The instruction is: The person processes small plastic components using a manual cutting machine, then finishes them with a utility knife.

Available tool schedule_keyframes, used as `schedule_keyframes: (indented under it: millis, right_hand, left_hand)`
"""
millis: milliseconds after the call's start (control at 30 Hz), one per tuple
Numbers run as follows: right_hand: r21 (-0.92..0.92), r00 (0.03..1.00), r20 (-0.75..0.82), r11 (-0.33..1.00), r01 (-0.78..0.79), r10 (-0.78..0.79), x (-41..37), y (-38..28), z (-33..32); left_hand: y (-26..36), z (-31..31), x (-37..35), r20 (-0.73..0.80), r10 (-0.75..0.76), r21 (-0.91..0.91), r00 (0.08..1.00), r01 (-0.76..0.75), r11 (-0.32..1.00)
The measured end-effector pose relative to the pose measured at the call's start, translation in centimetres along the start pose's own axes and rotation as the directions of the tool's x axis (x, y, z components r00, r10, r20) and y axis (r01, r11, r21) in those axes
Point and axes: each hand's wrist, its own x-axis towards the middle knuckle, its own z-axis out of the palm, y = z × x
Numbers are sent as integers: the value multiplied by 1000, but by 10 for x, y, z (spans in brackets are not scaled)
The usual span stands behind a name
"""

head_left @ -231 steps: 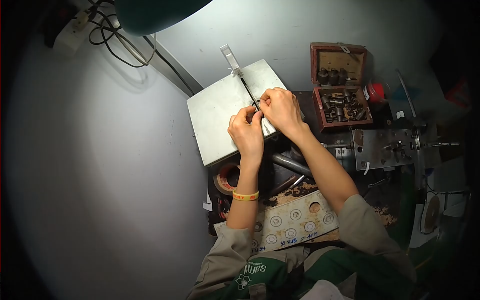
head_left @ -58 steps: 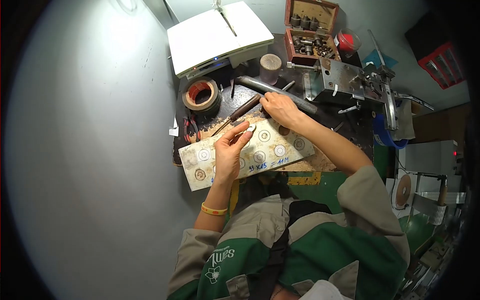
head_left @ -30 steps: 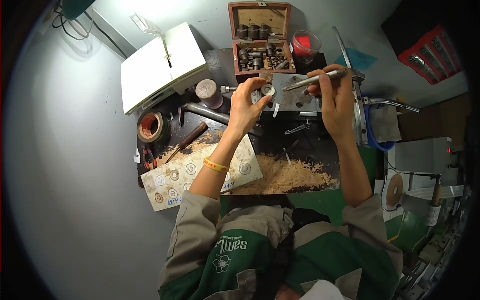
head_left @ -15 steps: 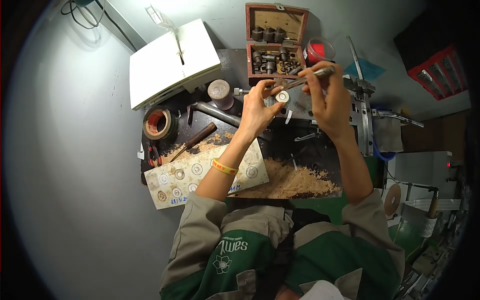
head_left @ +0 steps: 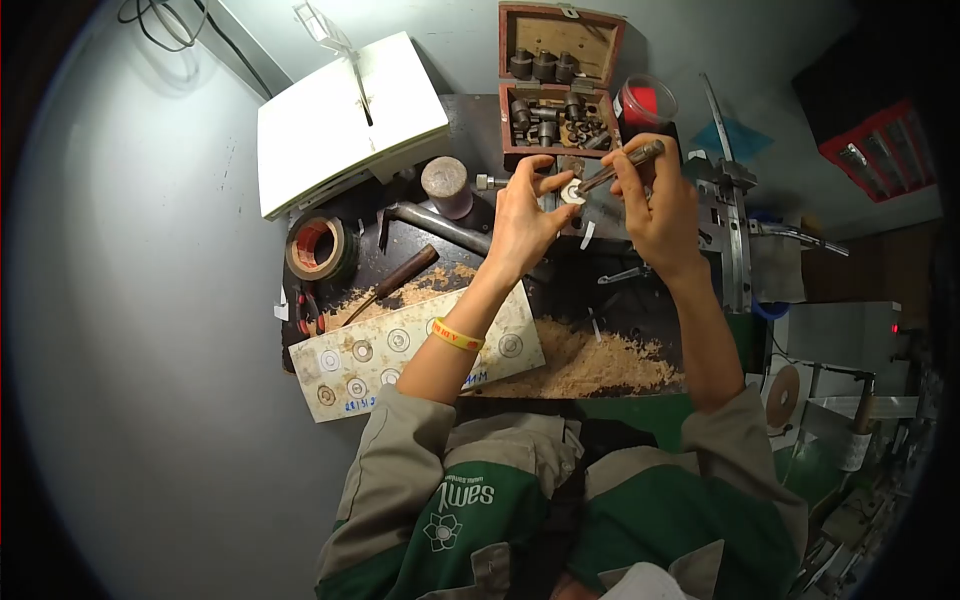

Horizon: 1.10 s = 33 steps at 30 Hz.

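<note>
1. White and small, the ring [head_left: 572, 192] is pinched on edge between the thumb and fingers of the left hand [head_left: 522, 215], up off the workbench [head_left: 645, 315] and over the near side of the metal fixture [head_left: 738, 250].
2. Curled around a slim metal tool [head_left: 648, 152], the right hand [head_left: 660, 215] holds it much like a pen, tip slanting down towards the ring.
3. Tool and ring are being brought together, as far as I can judge from where I stand. The tip overlaps the ring near its middle, though I can't tell whether it touches or enters the hole.
4. Any further move with the tool calls for a firm pinch on the ring, its face turned to the tip, and a light, well-centred push. Off centre, the tip could skid towards the left fingertips or knock the ring loose.
5. Below the left forearm lies the board [head_left: 515, 312] with drawn circles, wood shavings [head_left: 600, 365] beside it; beyond the hands, the wooden box [head_left: 555, 153] of metal parts is open.
</note>
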Motion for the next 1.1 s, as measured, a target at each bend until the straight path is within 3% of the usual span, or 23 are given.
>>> schedule_keyframes:
  millis: [67,133,233,300,400,467,500,533,567,633,733,833,933,1000,1100]
  right_hand:
    - [-12,995,-82,998,62,-63,4,-16,-10]
    - [-11,978,-185,995,98,-99,6,-30,-16]
    - [30,1000,-5,1000,4,-4,2,4,8]
    - [14,999,2,999,38,-38,5,3,6]
    - [-23,998,-32,998,52,-53,8,-20,-8]
    - [-36,996,-49,996,77,-79,7,-27,-10]
    - [30,995,2,995,100,-100,2,0,10]
    - [8,999,-9,999,40,-40,2,4,9]
    - [4,1000,11,1000,25,-25,7,5,5]
    - [6,1000,2,1000,-16,16,0,-6,0]
    - [-38,986,-126,994,104,-108,9,-24,-14]
    - [-11,998,-37,999,45,-45,-1,1,3]
    - [33,999,-35,999,-39,40,1,-7,-4]
    - [-18,985,-157,998,66,-68,4,-19,-16]
    - [33,993,-105,997,65,-61,-4,20,13]
  left_hand:
    - [8,0,-2,28,-91,-21,995,92,996]
    - [8,0,-2,22,-86,-36,996,87,996]
    - [12,0,-2,46,-106,-57,993,109,992]
    - [14,-4,-1,79,-176,-30,981,178,983]
    - [6,-1,-1,52,-103,-1,993,103,995]
    - [15,-4,-2,72,-197,-50,978,201,978]
    - [19,-5,-1,83,-222,-72,971,228,971]
    - [22,-5,0,97,-243,-93,965,252,963]
    - [12,-3,0,58,-67,20,996,66,998]
    - [10,-4,-5,72,-114,5,991,114,993]
    - [8,-2,-3,55,-93,19,994,92,996]
    - [15,-3,-1,82,-181,-71,980,187,980]
    - [11,-2,-1,70,-158,-30,985,160,987]
    - [10,-2,1,57,-119,-12,991,120,993]
    - [9,1,-2,61,-104,-16,993,105,994]
